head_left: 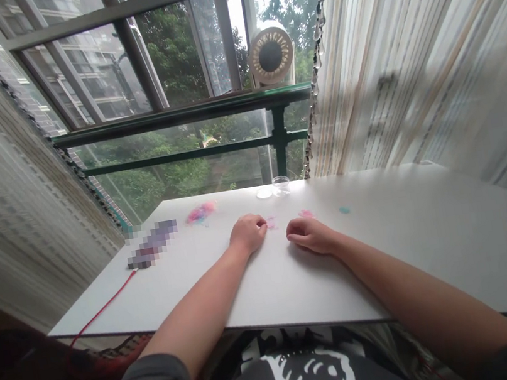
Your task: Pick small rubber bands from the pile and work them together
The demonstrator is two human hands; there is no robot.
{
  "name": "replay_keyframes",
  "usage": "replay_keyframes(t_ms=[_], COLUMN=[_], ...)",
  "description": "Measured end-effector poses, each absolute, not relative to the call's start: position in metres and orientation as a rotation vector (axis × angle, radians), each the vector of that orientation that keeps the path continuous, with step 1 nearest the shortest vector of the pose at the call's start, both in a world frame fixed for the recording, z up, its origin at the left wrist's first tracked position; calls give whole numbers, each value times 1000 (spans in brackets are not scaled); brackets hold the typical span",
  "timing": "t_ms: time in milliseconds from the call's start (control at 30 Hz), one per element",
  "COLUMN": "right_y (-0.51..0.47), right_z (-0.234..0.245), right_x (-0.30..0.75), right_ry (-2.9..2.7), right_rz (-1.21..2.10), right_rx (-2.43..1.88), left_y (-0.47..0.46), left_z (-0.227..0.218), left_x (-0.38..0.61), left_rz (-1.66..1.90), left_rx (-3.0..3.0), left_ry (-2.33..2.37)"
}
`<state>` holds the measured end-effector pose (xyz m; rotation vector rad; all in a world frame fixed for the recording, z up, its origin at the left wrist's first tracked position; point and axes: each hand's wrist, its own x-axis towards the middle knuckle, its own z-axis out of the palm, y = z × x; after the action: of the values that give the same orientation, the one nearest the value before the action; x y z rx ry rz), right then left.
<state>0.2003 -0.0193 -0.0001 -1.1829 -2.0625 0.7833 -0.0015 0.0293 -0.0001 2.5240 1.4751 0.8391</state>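
My left hand (248, 234) rests on the white table (268, 289), its fingers curled together and thumb against them. Whatever they hold, if anything, is too small to tell. Right beside its fingertips lies a small group of pale pink pieces (272, 222). My right hand (312, 236) lies a little to the right, fingers bent inward; their inside is hidden. Just beyond it sits a small pink pile (306, 214). Farther right is a small teal pile (344, 209). A larger heap of mixed pink, orange and blue bits (200, 212) lies to the left.
A clear round tub (281, 186) and a flat round lid (264, 193) stand at the table's back edge. On the left is a pixelated, phone-shaped object (152, 244) with a red cable (104, 306). A fan (270, 55) stands by the window; curtains (404, 53) hang on both sides.
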Motion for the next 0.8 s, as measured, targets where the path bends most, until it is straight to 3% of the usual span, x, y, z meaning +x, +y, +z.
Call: replay_keyframes(t_ms=[433,667,800], right_y=[-20,-23,-25], right_z=[1,1,3], right_x=[202,200,199], right_ry=[-2089,-2076,-2079], right_rz=[796,829,862], right_rx=[-1210,-1210,-1220], left_y=[33,66,72], left_z=[3,11,7], left_x=[-20,-121,-160], left_rz=[880,1094,1187], left_rx=[2402,1678,1509], left_ry=[1503,2236,2360])
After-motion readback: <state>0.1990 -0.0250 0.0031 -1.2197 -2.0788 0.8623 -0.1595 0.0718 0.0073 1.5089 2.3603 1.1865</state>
